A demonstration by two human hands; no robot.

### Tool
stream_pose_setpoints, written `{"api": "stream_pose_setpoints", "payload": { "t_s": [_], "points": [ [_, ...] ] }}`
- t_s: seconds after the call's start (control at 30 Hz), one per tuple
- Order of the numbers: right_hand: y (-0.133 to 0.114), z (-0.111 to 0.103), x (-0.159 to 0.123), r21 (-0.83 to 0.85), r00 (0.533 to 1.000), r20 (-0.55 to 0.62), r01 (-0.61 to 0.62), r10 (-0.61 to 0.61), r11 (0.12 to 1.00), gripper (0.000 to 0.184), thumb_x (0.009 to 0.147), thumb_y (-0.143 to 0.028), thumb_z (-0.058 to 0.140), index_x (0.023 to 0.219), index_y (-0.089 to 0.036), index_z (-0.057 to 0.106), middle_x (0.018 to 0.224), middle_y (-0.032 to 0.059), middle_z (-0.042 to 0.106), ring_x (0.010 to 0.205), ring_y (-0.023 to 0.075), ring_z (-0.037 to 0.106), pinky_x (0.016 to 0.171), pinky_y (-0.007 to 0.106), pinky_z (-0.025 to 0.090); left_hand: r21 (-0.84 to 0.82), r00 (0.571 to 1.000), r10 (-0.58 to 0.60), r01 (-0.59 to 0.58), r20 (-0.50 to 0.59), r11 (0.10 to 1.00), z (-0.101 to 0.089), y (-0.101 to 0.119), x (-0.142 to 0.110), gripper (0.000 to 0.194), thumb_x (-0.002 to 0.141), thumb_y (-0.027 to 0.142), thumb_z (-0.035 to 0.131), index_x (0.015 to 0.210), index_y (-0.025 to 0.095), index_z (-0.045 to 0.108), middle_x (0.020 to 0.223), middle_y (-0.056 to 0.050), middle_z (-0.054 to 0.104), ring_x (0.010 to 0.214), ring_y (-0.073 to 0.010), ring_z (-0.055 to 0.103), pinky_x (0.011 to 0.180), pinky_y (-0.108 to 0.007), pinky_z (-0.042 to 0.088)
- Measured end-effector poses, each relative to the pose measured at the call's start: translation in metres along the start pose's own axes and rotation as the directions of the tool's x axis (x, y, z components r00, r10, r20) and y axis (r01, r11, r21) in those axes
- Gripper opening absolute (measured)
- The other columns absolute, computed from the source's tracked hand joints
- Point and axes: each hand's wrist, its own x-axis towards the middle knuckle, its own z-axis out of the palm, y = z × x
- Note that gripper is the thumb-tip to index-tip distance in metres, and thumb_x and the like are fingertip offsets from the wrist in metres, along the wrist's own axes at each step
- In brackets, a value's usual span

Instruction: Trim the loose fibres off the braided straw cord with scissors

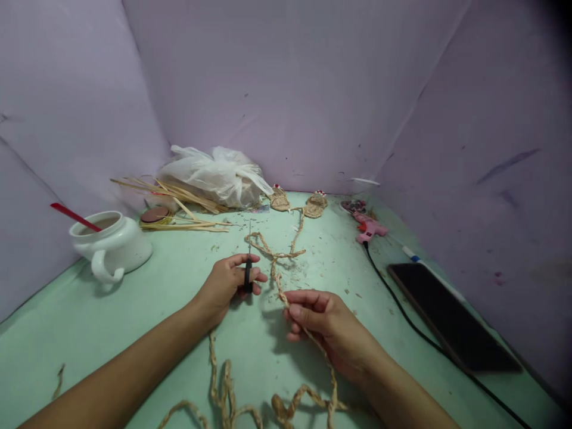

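Note:
My left hand (232, 280) is closed on a small pair of scissors (248, 271), black at the handle, with the thin blade pointing away from me. A tan braided cord (273, 268) runs down the middle of the table. My right hand (319, 319) pinches this cord between thumb and fingers. Beyond my hands the cord forks into loose curving lengths on the tabletop, and more of it lies coiled near the front edge. Two little woven slippers (316, 204) with red and white trim sit at the back wall.
At left stands a white pot (114, 247) holding a red stick. Tan strips (192, 196) and a tied plastic bag (218, 173) lie behind. A pink glue gun (370, 228), its black cable and a dark phone (451, 316) occupy the right. Scraps dot the green table (179, 310).

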Motion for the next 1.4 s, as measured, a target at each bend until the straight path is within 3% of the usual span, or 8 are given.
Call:
{"api": "stream_pose_setpoints", "payload": {
  "t_s": [0.17,0.33,0.63,0.8,1.03,1.17,1.3,1.4],
  "points": [
    [0.005,0.008,-0.001,-0.066,0.995,0.072,0.080,-0.075,0.995,0.028,0.049,-0.018,0.078,0.075,-0.013,0.069,0.061,-0.0005,0.062,0.052,0.0082,0.053,0.057,0.025,0.049,-0.027,0.989,-0.064,0.068,0.130,0.997,0.004,-0.005,-0.001,0.032,0.064,0.028,0.065,0.089,0.014,0.051,0.064,-0.003,0.063,0.042,-0.0068,0.050,0.036,-0.015,0.022],
    [0.010,0.011,-0.001,-0.087,0.996,0.079,0.050,-0.043,0.995,0.028,0.043,-0.012,0.078,0.069,-0.013,0.068,0.055,-0.0027,0.060,0.047,0.0057,0.051,0.053,0.020,0.044,-0.152,0.981,-0.051,0.080,0.186,0.985,0.011,-0.006,-0.001,0.037,0.060,0.022,0.068,0.091,0.016,0.050,0.066,-0.002,0.062,0.043,-0.0048,0.048,0.044,-0.016,0.033],
    [0.009,0.010,0.001,-0.193,0.998,-0.034,0.037,-0.045,0.980,0.027,0.041,-0.025,0.080,0.057,-0.011,0.064,0.052,-0.0028,0.056,0.045,0.0067,0.047,0.045,0.022,0.046,-0.257,0.991,0.114,-0.092,0.074,0.962,0.012,-0.001,-0.003,0.045,0.053,0.013,0.071,0.091,0.017,0.048,0.061,0.004,0.059,0.047,-0.0058,0.051,0.050,-0.017,0.038],
    [0.009,0.010,0.001,-0.192,0.992,-0.005,0.125,-0.129,0.973,0.028,0.041,-0.025,0.080,0.061,-0.012,0.065,0.052,-0.0035,0.057,0.044,0.0060,0.048,0.048,0.022,0.047,-0.229,0.994,0.108,-0.106,-0.003,0.968,0.010,-0.007,0.003,0.045,0.052,0.014,0.072,0.090,0.018,0.049,0.060,0.005,0.058,0.049,-0.0059,0.053,0.053,-0.018,0.040],
    [0.014,0.006,0.007,-0.179,0.998,-0.034,0.054,-0.061,0.982,0.034,0.037,-0.026,0.082,0.055,-0.013,0.056,0.040,-0.0046,0.054,0.036,0.0073,0.047,0.039,0.022,0.044,-0.259,0.992,0.123,-0.129,-0.038,0.957,0.009,-0.008,0.006,0.046,0.052,0.013,0.071,0.091,0.017,0.049,0.061,0.005,0.059,0.048,-0.0062,0.053,0.052,-0.018,0.040],
    [0.011,0.005,0.005,-0.194,0.998,-0.026,0.047,-0.053,0.980,0.033,0.041,-0.024,0.081,0.057,-0.014,0.054,0.042,-0.0039,0.055,0.038,0.0075,0.049,0.042,0.023,0.045,-0.264,0.989,0.137,-0.146,-0.054,0.953,0.009,-0.008,0.006,0.047,0.050,0.014,0.072,0.091,0.017,0.048,0.059,0.005,0.058,0.047,-0.0066,0.053,0.051,-0.018,0.040],
    [0.010,0.006,0.002,-0.201,0.998,-0.003,0.064,-0.066,0.977,0.030,0.045,-0.026,0.080,0.057,-0.013,0.055,0.043,-0.0042,0.054,0.039,0.0074,0.049,0.043,0.022,0.044,-0.222,0.990,0.133,-0.141,-0.051,0.965,0.010,-0.007,0.007,0.046,0.051,0.014,0.071,0.090,0.018,0.048,0.060,0.004,0.059,0.047,-0.0069,0.053,0.050,-0.018,0.038],
    [0.010,0.005,0.002,-0.150,0.997,-0.004,0.073,-0.074,0.986,0.031,0.046,-0.025,0.080,0.064,-0.013,0.059,0.043,-0.0050,0.054,0.038,0.0074,0.049,0.041,0.021,0.043,-0.053,0.987,0.160,-0.161,-0.028,0.986,0.008,-0.004,0.005,0.039,0.057,0.023,0.068,0.088,0.017,0.046,0.058,0.004,0.056,0.047,-0.0087,0.052,0.046,-0.018,0.035]
  ]
}}
